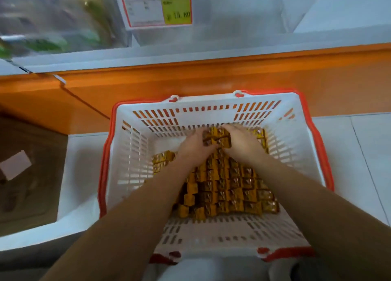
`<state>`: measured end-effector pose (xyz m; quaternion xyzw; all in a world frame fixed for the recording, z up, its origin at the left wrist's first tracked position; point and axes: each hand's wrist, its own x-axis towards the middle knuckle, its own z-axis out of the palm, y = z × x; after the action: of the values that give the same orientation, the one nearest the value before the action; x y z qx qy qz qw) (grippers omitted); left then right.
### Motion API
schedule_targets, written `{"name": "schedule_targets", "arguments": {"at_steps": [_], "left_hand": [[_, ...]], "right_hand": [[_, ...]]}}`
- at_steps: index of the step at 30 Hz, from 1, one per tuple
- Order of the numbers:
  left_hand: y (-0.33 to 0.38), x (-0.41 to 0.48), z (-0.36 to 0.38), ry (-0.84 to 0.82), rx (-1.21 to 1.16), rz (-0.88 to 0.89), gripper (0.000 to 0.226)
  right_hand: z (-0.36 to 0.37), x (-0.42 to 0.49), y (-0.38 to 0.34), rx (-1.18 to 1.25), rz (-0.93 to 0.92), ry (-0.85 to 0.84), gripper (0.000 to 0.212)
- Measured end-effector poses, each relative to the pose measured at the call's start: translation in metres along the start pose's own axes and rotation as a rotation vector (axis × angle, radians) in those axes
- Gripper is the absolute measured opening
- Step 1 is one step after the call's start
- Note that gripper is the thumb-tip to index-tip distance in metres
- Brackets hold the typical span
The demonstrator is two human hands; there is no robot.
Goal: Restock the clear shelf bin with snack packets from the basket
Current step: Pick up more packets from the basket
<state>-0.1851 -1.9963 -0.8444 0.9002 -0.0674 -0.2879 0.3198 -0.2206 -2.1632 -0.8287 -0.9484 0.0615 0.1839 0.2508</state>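
A white plastic basket [135,153] with red handles sits on the floor below me, holding many small yellow-brown snack packets [230,187] in rows. Both my hands are inside it at the far end. My left hand [194,145] and my right hand [241,142] grip a stack of packets [216,138] between them, fingers curled round its sides. The clear shelf bin [243,12] stands above, behind the orange shelf base, with a price label [157,4] on its front.
An orange shelf base [211,77] runs across just beyond the basket. Another clear bin with green packets [53,20] is at the upper left. A brown cardboard box [27,175] lies on the floor to the left. White floor tiles [359,153] lie to the right.
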Motion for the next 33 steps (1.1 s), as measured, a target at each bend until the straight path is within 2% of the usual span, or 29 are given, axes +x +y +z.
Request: {"name": "schedule_targets", "arguments": {"at_steps": [5, 10, 14, 18, 22, 25, 28, 33], "left_hand": [[-0.013, 0.012, 0.012, 0.021, 0.048, -0.021, 0.079], [-0.024, 0.016, 0.007, -0.027, 0.017, 0.008, 0.079], [-0.026, 0.014, 0.007, -0.055, -0.04, 0.007, 0.087], [-0.026, 0.016, 0.0, -0.15, -0.065, 0.049, 0.093], [-0.024, 0.017, -0.002, -0.205, 0.006, 0.065, 0.095], [-0.024, 0.016, 0.002, -0.124, 0.073, 0.101, 0.088], [-0.022, 0.01, 0.002, -0.039, 0.038, 0.129, 0.08], [0.0, -0.005, -0.017, 0.082, -0.131, 0.178, 0.069]], "right_hand": [[0.002, 0.012, 0.008, 0.014, 0.017, -0.002, 0.059], [-0.004, 0.017, 0.008, -0.083, -0.032, -0.106, 0.068], [-0.002, 0.016, 0.008, -0.069, -0.068, -0.058, 0.057], [-0.004, 0.012, 0.009, -0.039, -0.071, -0.004, 0.055], [-0.002, 0.007, 0.009, -0.011, -0.072, 0.029, 0.054], [-0.001, 0.005, 0.009, 0.026, -0.07, 0.036, 0.062], [-0.005, -0.001, 0.007, 0.071, -0.11, 0.092, 0.066], [-0.037, -0.017, -0.003, 0.371, -0.066, 0.192, 0.066]]}}
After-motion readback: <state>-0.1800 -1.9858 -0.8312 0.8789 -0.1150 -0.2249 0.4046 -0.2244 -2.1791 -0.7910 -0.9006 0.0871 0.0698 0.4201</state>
